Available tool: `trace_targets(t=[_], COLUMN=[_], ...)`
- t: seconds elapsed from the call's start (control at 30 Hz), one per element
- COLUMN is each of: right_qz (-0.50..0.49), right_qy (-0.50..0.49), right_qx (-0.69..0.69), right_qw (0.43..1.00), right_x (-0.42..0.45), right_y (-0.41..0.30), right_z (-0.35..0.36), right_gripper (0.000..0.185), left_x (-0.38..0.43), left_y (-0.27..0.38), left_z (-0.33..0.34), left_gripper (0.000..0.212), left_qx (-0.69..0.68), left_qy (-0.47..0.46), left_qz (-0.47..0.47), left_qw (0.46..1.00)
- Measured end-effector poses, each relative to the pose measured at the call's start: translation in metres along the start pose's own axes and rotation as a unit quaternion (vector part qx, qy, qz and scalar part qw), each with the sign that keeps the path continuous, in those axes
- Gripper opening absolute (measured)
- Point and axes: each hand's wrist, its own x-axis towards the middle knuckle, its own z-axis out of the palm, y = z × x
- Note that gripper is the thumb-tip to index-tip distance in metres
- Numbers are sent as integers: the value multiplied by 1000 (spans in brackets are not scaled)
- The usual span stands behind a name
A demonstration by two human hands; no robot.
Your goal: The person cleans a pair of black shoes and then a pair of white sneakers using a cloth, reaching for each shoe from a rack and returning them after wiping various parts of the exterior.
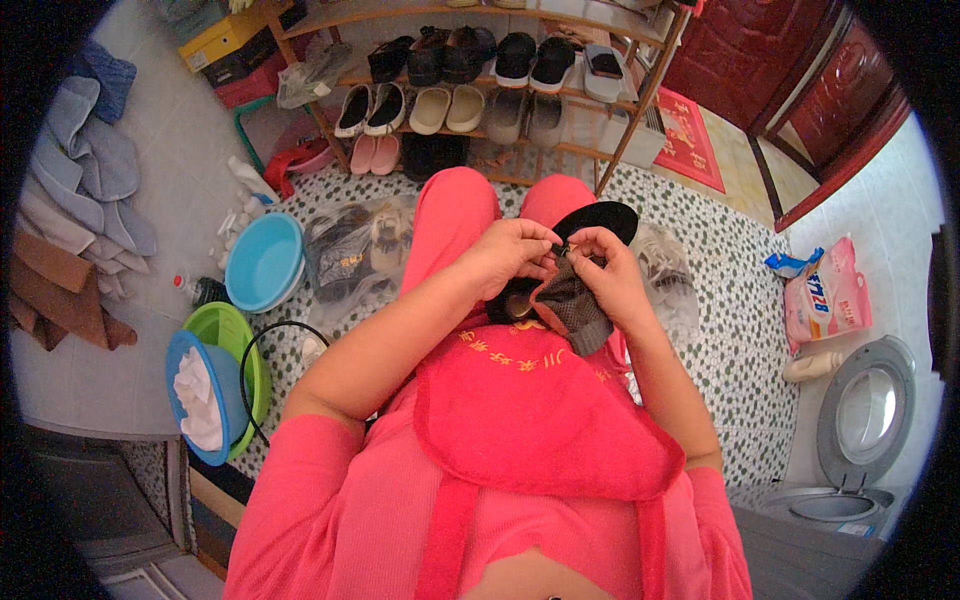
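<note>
In my lap lies what looks like a cap [577, 304], with dark grey mesh, orange-red trim and a curved black brim [600, 217]. My left hand [514, 259] pinches a small black piece on it between thumb and fingertips. Close beside, my right hand [609, 270] grips the same item near that spot, thumb over the mesh. The fingers hide most of the small piece. Under the cap, a red apron [547, 420] with yellow writing covers my lap.
A wooden rack [630, 124] of shoes stands ahead. Bagged shoes [390, 232] lie left of my knees, another clear bag [664, 274] right. Basins [262, 259] stand at left. A detergent bag [829, 296] and an open-lidded toilet-like fixture [832, 506] are at right.
</note>
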Motion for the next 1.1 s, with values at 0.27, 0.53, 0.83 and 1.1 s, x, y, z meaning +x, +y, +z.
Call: trace_targets(t=[0.27,0.53,0.83,1.1], right_qz=[-66,-25,-77,-120], right_qy=[-50,50,70,76], right_qx=[-202,-185,-183,-288], right_qw=[976,981,978,947], right_x=[-5,4,3,-1], right_y=[-22,-3,2,-26], right_z=[0,19,29,27], right_gripper=[48,39,37,32], left_x=[-3,5,10,-9], left_y=[13,13,2,15], left_z=[8,3,-4,14], left_gripper=[9,9,23,23], left_qx=[68,25,-34,49], left_qy=[47,84,218,137], left_qz=[38,76,36,119], left_qw=[996,993,975,982])
